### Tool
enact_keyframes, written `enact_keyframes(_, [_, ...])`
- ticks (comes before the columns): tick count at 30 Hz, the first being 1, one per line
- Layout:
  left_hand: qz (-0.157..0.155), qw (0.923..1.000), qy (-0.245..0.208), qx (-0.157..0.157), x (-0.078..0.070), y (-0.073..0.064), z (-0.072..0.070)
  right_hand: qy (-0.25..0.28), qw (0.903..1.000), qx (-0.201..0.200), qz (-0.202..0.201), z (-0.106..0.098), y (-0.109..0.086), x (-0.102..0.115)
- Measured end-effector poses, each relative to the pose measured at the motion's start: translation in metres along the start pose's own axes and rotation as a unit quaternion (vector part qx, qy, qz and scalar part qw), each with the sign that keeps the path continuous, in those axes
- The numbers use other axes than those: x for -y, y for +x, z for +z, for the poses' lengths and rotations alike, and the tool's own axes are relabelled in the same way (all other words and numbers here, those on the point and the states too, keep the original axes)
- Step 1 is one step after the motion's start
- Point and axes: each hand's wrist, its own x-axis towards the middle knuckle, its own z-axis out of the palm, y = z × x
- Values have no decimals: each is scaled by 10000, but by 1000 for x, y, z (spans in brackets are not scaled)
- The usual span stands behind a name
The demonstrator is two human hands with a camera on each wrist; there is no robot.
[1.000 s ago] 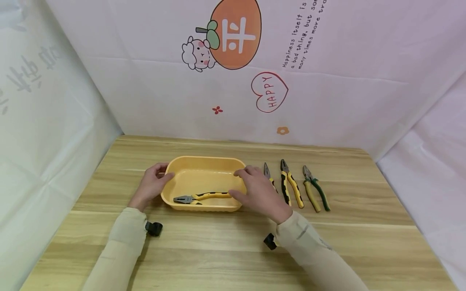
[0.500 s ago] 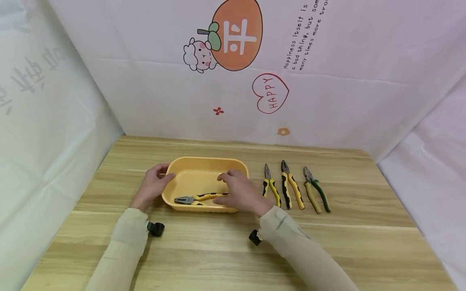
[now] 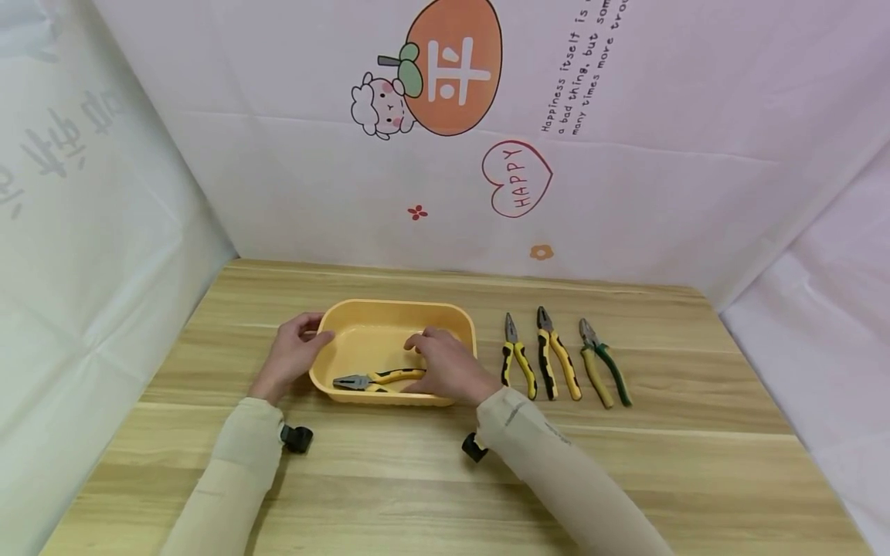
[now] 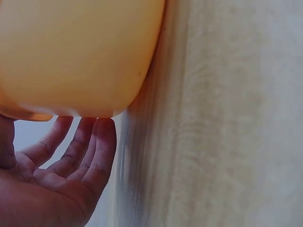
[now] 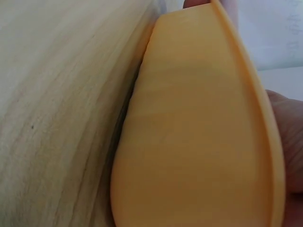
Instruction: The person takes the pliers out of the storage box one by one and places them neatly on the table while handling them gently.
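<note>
A yellow plastic basin [image 3: 378, 340] stands on the wooden table, with combination pliers [image 3: 353, 381] lying along its near side. The pliers have grey jaws and yellow-and-black handles. My left hand [image 3: 288, 357] holds the basin's left end, thumb at the rim and fingers against the outer wall, as the left wrist view also shows. My right hand [image 3: 453, 367] reaches over the right part of the basin, its fingers bent and spread from the thumb. That thumb is near the pliers' handle; whether it touches cannot be seen. The handle ends are hidden behind the hand.
Right of the basin lie long-nose pliers [image 3: 516, 351], another pair of yellow-and-black combination pliers [image 3: 553, 351] and green-and-yellow pliers [image 3: 602, 363], side by side. White printed cloth [image 3: 313, 193] hangs behind the table and along both sides.
My right hand has moved left from the basin's right end to a place over its inside, nearer the pliers. My left hand stays on the left end.
</note>
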Motion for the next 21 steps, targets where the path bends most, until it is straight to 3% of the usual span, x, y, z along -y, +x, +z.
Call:
enact_keyframes(12, [-102, 9999, 99, 44, 3, 2, 0, 10, 9993, 369, 15, 4, 7, -4])
enact_keyframes(21, [-214, 9998, 44, 15, 4, 2, 0, 12, 9978, 567, -356, 5, 8, -5])
